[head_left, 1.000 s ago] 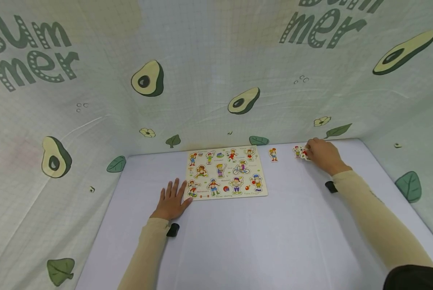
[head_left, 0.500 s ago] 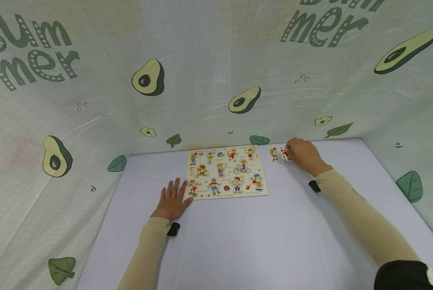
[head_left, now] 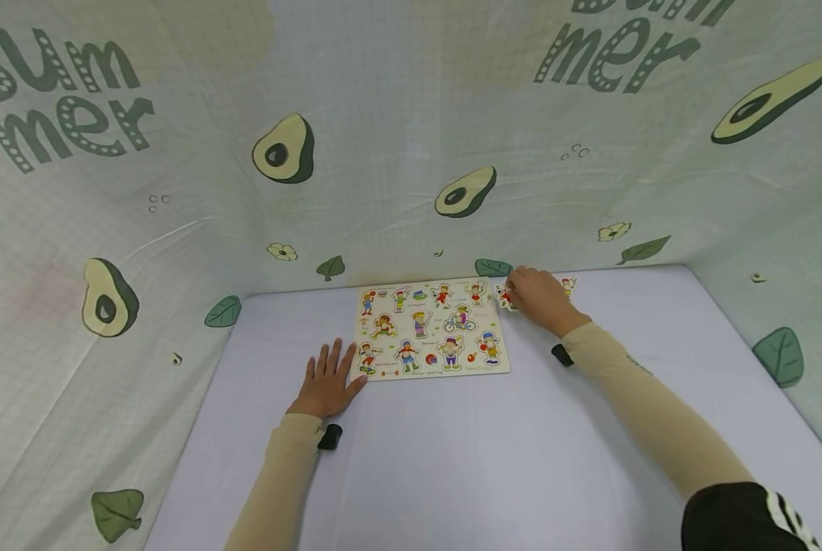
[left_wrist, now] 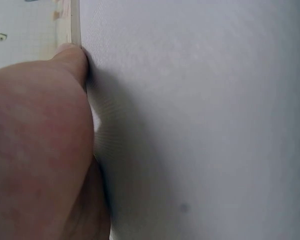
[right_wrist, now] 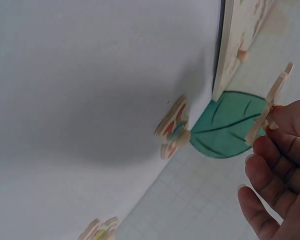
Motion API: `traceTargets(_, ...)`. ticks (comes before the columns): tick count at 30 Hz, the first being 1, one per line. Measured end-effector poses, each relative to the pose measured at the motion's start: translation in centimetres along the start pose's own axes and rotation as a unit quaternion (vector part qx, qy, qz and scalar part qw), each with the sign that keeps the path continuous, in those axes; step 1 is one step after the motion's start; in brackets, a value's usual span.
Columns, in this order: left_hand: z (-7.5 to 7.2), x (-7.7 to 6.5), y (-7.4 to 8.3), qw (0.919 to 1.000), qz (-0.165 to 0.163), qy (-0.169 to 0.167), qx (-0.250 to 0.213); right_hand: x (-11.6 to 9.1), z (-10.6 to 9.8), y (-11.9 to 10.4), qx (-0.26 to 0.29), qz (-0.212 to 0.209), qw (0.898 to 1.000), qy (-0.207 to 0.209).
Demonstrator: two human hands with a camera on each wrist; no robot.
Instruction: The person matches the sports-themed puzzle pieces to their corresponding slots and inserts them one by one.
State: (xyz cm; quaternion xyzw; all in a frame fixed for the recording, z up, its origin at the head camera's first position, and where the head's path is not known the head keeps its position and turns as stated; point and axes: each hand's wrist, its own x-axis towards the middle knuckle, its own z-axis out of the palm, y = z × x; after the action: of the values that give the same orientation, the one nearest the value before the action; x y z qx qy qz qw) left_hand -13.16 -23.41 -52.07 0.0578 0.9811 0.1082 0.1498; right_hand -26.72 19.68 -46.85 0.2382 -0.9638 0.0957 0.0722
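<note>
A wooden peg puzzle board (head_left: 432,366) with cartoon sports figures lies at the table's back edge. My left hand (head_left: 324,383) rests flat with spread fingers at the board's lower left corner; in the left wrist view its thumb touches the board's edge (left_wrist: 75,22). By the board's right side, my right hand (head_left: 538,300) pinches a flat wooden puzzle piece (right_wrist: 270,102) between thumb and finger, raised off the table. Another puzzle piece (right_wrist: 172,125) with a round knob lies below it, hidden behind the hand in the head view. A further puzzle piece (head_left: 569,285) lies to the right.
The white table (head_left: 452,459) ends at the back against a hanging cloth (head_left: 383,222) printed with avocados and leaves. The cloth also stands along both sides. A black wrist camera (head_left: 330,437) sits on the left sleeve, another (head_left: 561,355) on the right.
My right hand has moved left with the pinched puzzle piece, from the far right pieces past the nearer one to the board's right edge. The left hand has stayed still.
</note>
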Motion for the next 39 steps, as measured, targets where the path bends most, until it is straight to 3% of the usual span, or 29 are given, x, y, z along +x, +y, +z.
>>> traceTargets(16, 0.5, 0.2, -0.5, 1.0000, 0.003, -0.001, 0.006, 2.6, 1.3, -3.9, 0.034, -0.028, 0.999, -0.009)
traceTargets(39, 0.0, -0.2, 0.0, 1.0000, 0.006, 0.006, 0.001, 5.9, 3.2, -6.1, 0.011, -0.065, 0.998, -0.002)
